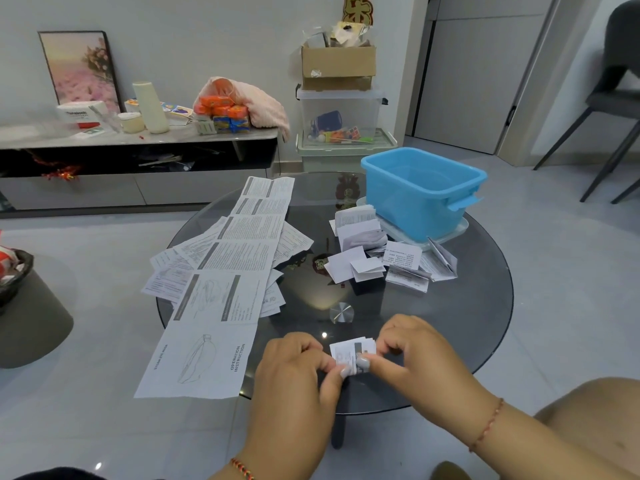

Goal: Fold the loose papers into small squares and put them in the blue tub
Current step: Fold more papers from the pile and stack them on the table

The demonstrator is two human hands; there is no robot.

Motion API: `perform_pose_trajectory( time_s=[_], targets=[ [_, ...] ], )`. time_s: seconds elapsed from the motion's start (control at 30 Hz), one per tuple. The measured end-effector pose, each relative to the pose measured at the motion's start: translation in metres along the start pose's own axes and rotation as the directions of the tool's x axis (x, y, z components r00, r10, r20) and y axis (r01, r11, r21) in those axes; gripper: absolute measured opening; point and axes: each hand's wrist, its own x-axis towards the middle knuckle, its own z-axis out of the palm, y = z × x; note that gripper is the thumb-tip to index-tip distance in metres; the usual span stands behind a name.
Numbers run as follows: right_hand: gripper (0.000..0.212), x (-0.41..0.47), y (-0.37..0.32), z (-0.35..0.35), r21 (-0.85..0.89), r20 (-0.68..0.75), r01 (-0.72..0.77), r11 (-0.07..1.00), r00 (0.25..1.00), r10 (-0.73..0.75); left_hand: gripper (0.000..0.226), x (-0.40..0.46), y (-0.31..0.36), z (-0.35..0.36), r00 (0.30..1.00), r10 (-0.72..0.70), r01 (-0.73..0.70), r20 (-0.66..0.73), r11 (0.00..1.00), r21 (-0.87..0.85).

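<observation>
both hands work at the near edge of the table [450, 317]. left hand [298, 362] and right hand [405, 344] each pinch the same small folded paper [353, 351], thumbs meeting on its lower edge, likely pressing a crease flat. it is held just above the glass, close to the body, probably for control.

unfolded sheets [225, 271] lie fanned on the left, within reach of the left hand. finished squares [377, 254] sit piled just beside the tub [422, 192], not inside; tub interior looks bare as far as visible. judgement: squares are staged near the tub, to go in together later.
</observation>
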Motion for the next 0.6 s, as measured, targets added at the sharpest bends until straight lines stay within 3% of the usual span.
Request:
perform_pose_trajectory(
  time_s=[0.3,0.47,0.6],
  targets=[
    [0.033,0.004,-0.010,0.004,-0.148,-0.004,-0.101,0.984,0.995,0.101,0.026,0.003,0.015,-0.005,0.989,-0.140,0.137,0.053,0.989,0.063],
    [0.028,0.005,-0.011,-0.001,-0.195,0.038,-0.120,0.973,0.991,0.129,0.023,0.008,0.013,-0.009,0.990,-0.124,0.124,0.066,0.992,-0.002],
    [0.030,0.005,-0.008,-0.003,-0.186,0.066,-0.045,0.981,0.996,0.058,0.020,0.012,0.010,-0.010,0.991,-0.095,0.098,0.097,0.995,-0.031]
  ],
)
